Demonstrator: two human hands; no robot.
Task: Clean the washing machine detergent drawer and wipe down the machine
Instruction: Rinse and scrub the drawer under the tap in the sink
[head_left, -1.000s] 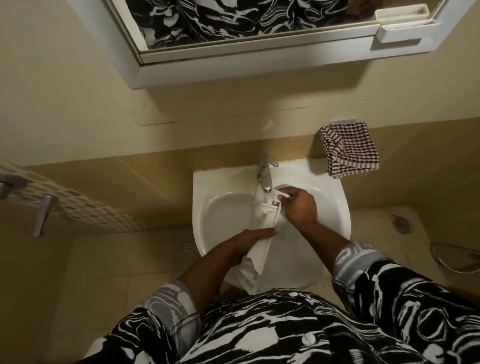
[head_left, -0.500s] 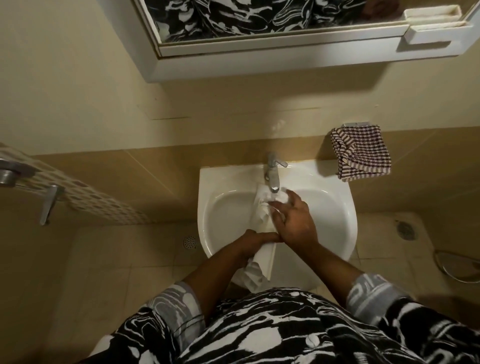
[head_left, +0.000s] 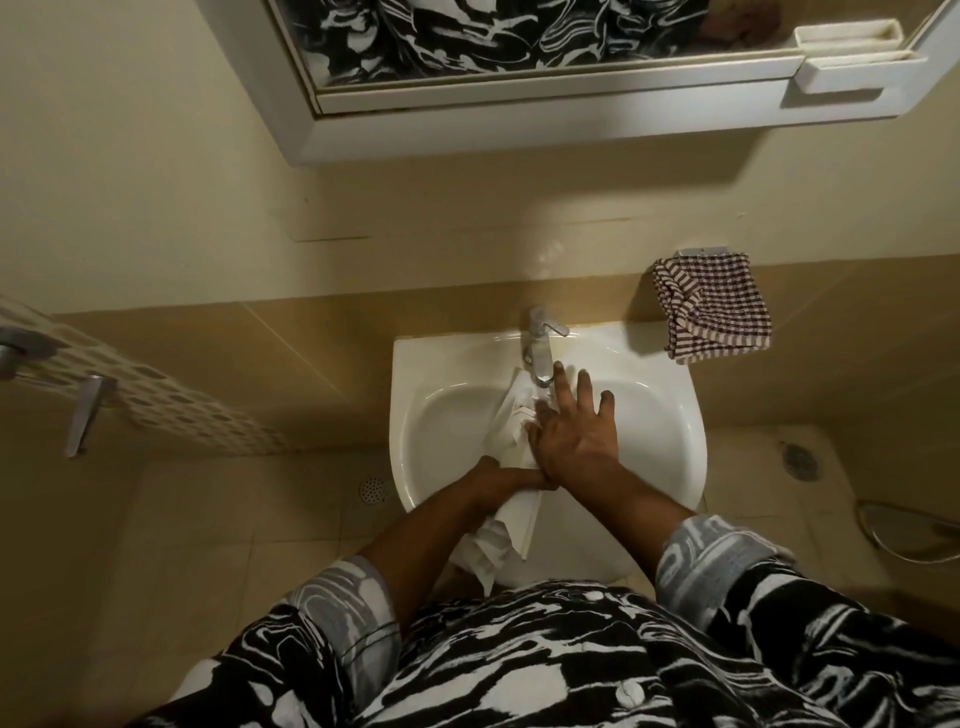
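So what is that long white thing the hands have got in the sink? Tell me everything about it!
It is the detergent drawer, a long white piece that looks like plastic, with little walls and ridges at both ends. It lies lengthwise over the sink, its far end under the faucet and its near end jutting past the front rim. The left hand grips its middle. The right hand lies on top, fingers straight and spread.

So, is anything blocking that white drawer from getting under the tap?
Nothing visible. The detergent drawer already reaches under the tap spout; the right hand lies flat on it beside the spout, the left hand grips it lower down.
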